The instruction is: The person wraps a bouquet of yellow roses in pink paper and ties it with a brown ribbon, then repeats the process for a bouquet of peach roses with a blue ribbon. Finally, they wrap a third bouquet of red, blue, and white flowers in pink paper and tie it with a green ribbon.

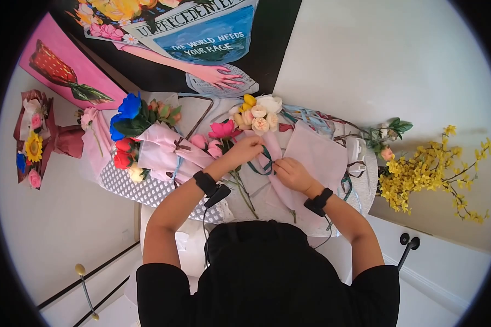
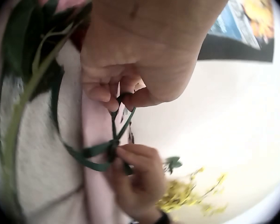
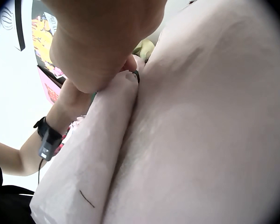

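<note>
A dark green ribbon (image 2: pixel 95 150) is looped around a bouquet rolled in pale pink paper (image 1: pixel 275 182), with cream and yellow flowers (image 1: pixel 260 119) at its top. My left hand (image 1: pixel 244 151) pinches one part of the ribbon between thumb and fingers, just above the roll. Close beside it, my right hand (image 1: pixel 293 174) pinches the ribbon at the crossing against the paper; the left wrist view shows this hand (image 2: pixel 139 179) below the left one. In the right wrist view the pink roll (image 3: pixel 91 144) stretches below the right hand (image 3: pixel 105 46), whose fingertips are mostly hidden.
Left on the table lie a wrapped bouquet with blue and red flowers (image 1: pixel 128 114) and loose pink flowers (image 1: pixel 222 129) with long stems. A pink sheet (image 1: pixel 317 152) spreads to the right, near ribbons (image 1: pixel 311 115) and a white device (image 1: pixel 356 150). Yellow blossoms (image 1: pixel 414 177) stand at the right edge.
</note>
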`<action>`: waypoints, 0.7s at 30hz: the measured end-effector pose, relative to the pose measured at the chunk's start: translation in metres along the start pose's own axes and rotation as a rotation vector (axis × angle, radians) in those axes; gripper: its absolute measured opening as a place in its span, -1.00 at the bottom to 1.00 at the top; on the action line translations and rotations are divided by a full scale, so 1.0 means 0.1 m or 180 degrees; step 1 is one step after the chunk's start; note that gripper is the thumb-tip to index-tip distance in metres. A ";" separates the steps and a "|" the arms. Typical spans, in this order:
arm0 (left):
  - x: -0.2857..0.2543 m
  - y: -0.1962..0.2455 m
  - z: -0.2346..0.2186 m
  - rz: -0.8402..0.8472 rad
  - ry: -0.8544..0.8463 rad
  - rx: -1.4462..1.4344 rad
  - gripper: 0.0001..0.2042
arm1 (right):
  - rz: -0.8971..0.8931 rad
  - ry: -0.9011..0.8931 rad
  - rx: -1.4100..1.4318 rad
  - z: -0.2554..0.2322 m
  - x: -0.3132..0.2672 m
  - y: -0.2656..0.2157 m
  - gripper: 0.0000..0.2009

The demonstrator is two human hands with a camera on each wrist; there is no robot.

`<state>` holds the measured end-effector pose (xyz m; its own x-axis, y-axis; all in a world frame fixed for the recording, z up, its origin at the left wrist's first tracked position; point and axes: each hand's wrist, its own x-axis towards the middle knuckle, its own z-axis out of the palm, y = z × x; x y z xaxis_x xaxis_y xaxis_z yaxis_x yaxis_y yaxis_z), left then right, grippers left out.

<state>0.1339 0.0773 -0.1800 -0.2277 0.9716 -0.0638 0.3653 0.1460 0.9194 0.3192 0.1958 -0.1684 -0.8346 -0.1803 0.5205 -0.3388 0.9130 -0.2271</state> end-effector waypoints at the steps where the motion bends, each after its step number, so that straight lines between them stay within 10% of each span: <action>1: 0.01 0.08 -0.03 -0.0697 -0.0140 -0.1173 -0.91 | -0.0003 -0.0003 0.0012 0.00 0.00 0.00 -0.82; 2: 0.02 0.12 -0.06 -0.1389 -0.0281 -0.2351 -0.91 | 0.0014 -0.0046 0.0018 0.00 0.00 0.00 -0.82; 6: 0.06 -0.02 -0.10 -0.1286 -0.0505 -0.2182 -0.92 | -0.0006 -0.0099 0.0036 -0.02 -0.02 0.00 -0.83; 8: 0.06 0.00 -0.13 0.0101 -0.0204 -0.0354 -0.90 | -0.0027 -0.0106 0.0024 -0.04 -0.03 -0.01 -0.85; 21: 0.04 0.15 -0.27 0.0568 -0.0363 0.0903 -0.91 | -0.0142 -0.0305 0.0143 -0.15 -0.05 -0.06 -0.86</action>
<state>0.1145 0.0782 -0.1564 -0.0414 0.9987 0.0306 0.6302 0.0023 0.7765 0.3319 0.1965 -0.1569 -0.8553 -0.2564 0.4502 -0.3938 0.8864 -0.2433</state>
